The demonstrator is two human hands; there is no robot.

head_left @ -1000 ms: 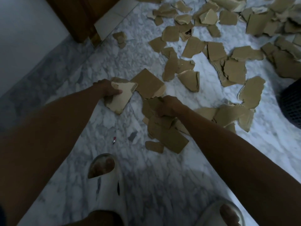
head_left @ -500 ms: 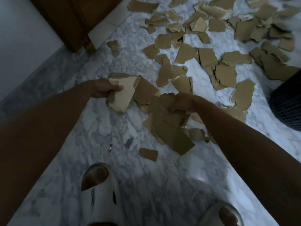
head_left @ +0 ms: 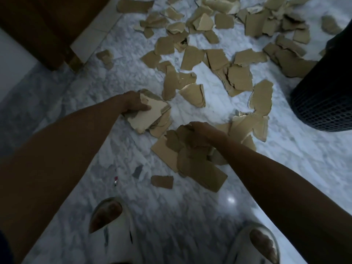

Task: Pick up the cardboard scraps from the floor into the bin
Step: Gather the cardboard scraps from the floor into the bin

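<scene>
Torn brown cardboard scraps (head_left: 240, 77) litter the white marble floor (head_left: 190, 216) ahead of me. My left hand (head_left: 133, 103) grips a stack of pale scraps (head_left: 150, 115) at centre left. My right hand (head_left: 202, 132) is closed on a thick bundle of darker scraps (head_left: 198, 166) that hangs below it, above the floor. A dark mesh bin (head_left: 323, 88) stands at the right edge, to the right of my right hand. One small scrap (head_left: 162, 181) lies alone on the floor near my feet.
A brown wooden cabinet (head_left: 47, 31) fills the upper left corner, beside a grey wall. My two feet in white slippers (head_left: 112, 231) stand at the bottom. A tiny red item (head_left: 115, 180) and a grey shard (head_left: 138, 171) lie on the floor.
Both hands keep their scraps. The view has shifted, so the bin shows more at the right. The right hand's bundle has moved a little right and lower in view.
</scene>
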